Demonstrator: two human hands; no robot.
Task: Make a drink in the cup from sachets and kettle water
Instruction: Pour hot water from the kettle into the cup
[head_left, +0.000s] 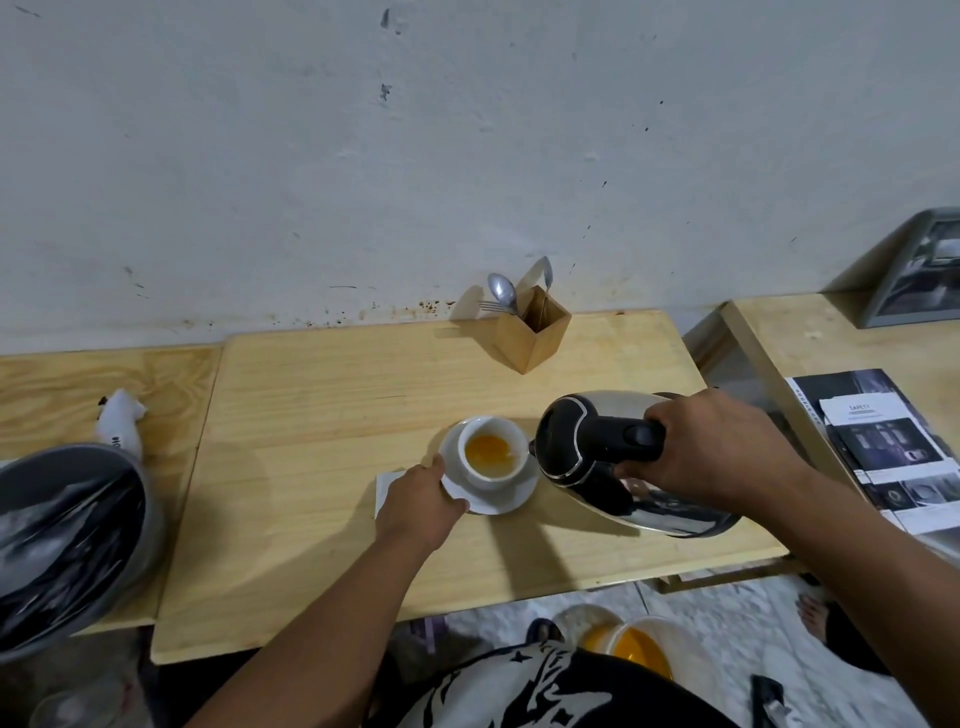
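A white cup (491, 475) with orange liquid in it stands on a white saucer (511, 500) in the middle of the wooden table (332, 415). My right hand (711, 452) grips the black handle of a steel kettle (597, 457), tilted with its spout at the cup's right rim. My left hand (421, 493) holds the saucer's left edge. A white sachet or paper (387, 486) lies partly under that hand.
A wooden holder (532, 335) with a spoon and fork stands by the wall. A crumpled white wrapper (122, 418) lies at the left, beside a grey bin (62, 540). Brochures (893, 447) lie on the right table. A tub with orange liquid (631, 647) sits on the floor.
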